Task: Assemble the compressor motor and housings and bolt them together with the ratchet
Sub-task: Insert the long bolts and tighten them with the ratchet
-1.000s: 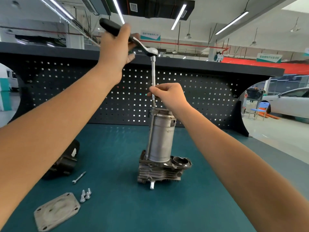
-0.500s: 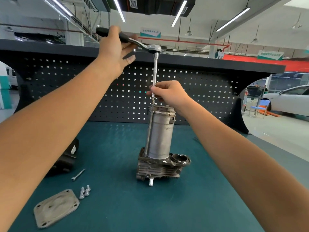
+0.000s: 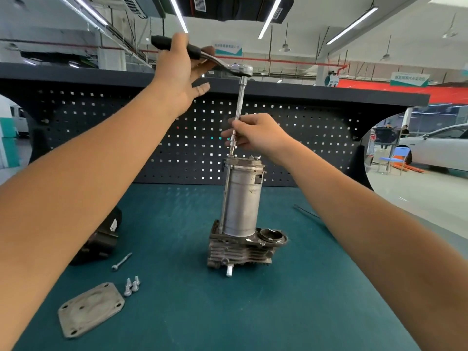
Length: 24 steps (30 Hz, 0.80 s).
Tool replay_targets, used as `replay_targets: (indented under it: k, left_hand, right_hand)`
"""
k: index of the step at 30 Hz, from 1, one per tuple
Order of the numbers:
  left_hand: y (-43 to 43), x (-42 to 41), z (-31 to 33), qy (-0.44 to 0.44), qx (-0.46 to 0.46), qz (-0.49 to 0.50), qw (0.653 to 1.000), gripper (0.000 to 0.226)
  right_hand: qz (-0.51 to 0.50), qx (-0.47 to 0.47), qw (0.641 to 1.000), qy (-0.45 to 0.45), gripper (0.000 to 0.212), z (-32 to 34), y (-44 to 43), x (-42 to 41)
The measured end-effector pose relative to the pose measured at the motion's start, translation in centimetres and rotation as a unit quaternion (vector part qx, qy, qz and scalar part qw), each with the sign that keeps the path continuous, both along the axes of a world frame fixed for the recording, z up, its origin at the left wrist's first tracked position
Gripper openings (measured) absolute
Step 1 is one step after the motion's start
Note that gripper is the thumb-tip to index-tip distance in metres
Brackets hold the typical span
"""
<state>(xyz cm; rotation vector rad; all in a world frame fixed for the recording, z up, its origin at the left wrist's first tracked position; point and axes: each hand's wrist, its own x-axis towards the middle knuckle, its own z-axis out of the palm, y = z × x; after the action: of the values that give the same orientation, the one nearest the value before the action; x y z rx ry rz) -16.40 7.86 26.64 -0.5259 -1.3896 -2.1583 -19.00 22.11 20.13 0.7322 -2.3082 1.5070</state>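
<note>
On the near left of the teal bench [image 3: 253, 312] lie a flat cover plate [image 3: 91, 309], a few short bolts [image 3: 132, 287] and one long bolt [image 3: 122, 261]. A dark housing [image 3: 101, 239] sits just beyond them. None of these is fitted. The left hand [image 3: 177, 72], raised high, grips the ratchet [image 3: 228, 65] by its handle. Its extension bar [image 3: 239, 102] runs down to the top of the motor [image 3: 241, 201], which stands upright mid-bench on the finned housing [image 3: 240, 252]. The right hand [image 3: 255, 133] pinches the bar. Bolting seems underway, far from finished.

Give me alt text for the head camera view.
The left hand grips a ratchet while the right hand pinches its long extension above an upright motor on a green bench. Loose bolts and a plate lie nearby.
</note>
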Motion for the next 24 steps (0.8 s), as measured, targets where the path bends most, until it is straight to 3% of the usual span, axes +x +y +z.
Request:
replay_targets:
  k: [4, 8, 13, 17, 20, 24]
  left_hand:
    - [0.2, 0.2, 0.0, -0.006, -0.02, 0.019, 1.0, 0.008]
    - [0.9, 1.3, -1.1, 0.088, -0.071, 0.115, 0.987, 0.013]
    - [0.5, 1.2, -0.6, 0.056, -0.028, 0.086, 0.994, 0.014]
    - [0.1, 0.7, -0.2, 0.024, 0.007, 0.027, 0.999, 0.012]
    - [0.1, 0.8, -0.5, 0.022, 0.003, 0.031, 0.999, 0.011]
    - [0.8, 1.6, -1.4, 0.116, -0.077, 0.114, 0.984, 0.012]
  right_hand:
    - [-0.086, 0.024, 0.994, 0.068, 0.026, -0.5, -0.6, -0.5]
    - [-0.162, 0.068, 0.974, 0.146, 0.034, -0.3, -1.1, -0.2]
    - [-0.094, 0.121, 0.983, 0.098, 0.044, 0.9, -0.3, 0.8]
    - [0.003, -0.007, 1.0, 0.021, 0.021, 0.8, -0.2, 0.9]
    - [-0.062, 0.034, 0.994, 0.087, 0.023, 0.8, -0.4, 0.5]
    - [-0.16, 0.113, 0.965, 0.176, 0.035, 1.1, -0.9, 0.1]
